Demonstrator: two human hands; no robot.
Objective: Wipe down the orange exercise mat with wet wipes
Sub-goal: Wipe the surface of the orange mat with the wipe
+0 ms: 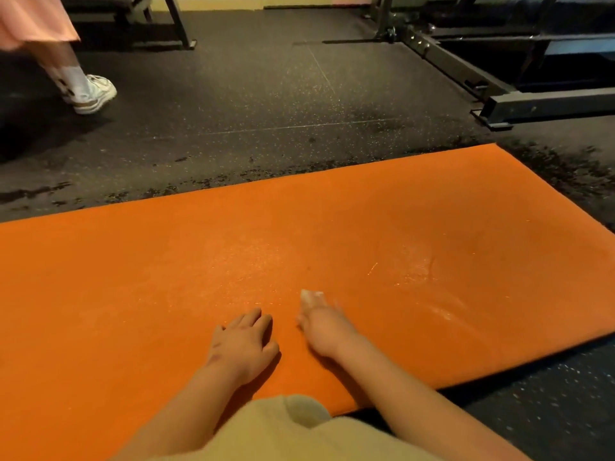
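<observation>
Now the orange mat (133, 294) is lying flat on the dark speckled floor (253, 94), spreading under both hands and running well out to either side of them. The right hand (327, 331) is resting on the mat with a white wet wipe (311, 298) under it, and a crumpled corner of the wipe is sticking out just beyond the fingertips. That hand is showing blurred, so I cannot tell whether its fingers are curling round the wipe or pressing it flat. The left hand (244, 347) is lying palm down on the mat just beside the right one, its fingers relaxed and slightly spread, holding nothing. Shiny streaks (416, 271) are glinting on the mat beyond and to the right of the right hand. A pale yellow garment (299, 427) is covering the person's body between the two forearms, nearest the camera. Far beyond the left hand, another person's leg in a white shoe (95, 93) is standing on the floor under a pink skirt (30, 18). Far beyond the right hand, a dark metal frame (499, 104) is sitting on the floor.
</observation>
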